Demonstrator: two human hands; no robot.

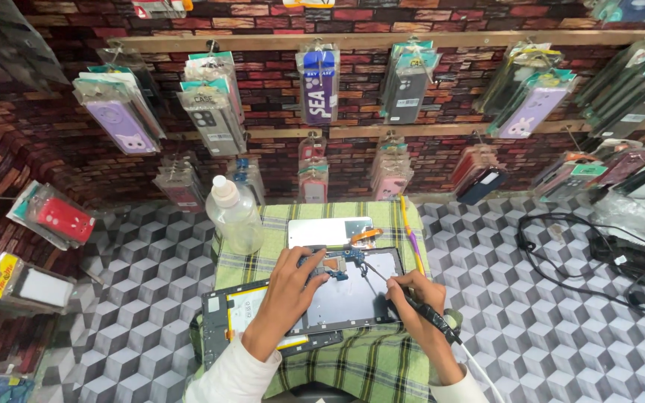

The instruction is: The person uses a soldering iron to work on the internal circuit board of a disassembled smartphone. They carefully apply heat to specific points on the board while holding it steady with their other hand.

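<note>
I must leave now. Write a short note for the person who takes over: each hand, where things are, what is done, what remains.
Left hand: fingers pressing the circuit board at the top of the opened tablet.
Right hand: grips a soldering iron, tip at the board.
Tablet lies on the checked cloth; clear bottle behind left, white panel behind.
Done: back is off, board exposed.
Left: board work, closing up.

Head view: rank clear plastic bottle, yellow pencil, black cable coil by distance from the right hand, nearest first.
From the right hand, which holds a black soldering tool:
1. Yellow pencil – just above the hand, at the right edge of the checked cloth.
2. Clear plastic bottle – up and left, at the cloth's far left corner.
3. Black cable coil – far right, on the cube-patterned surface.
</note>
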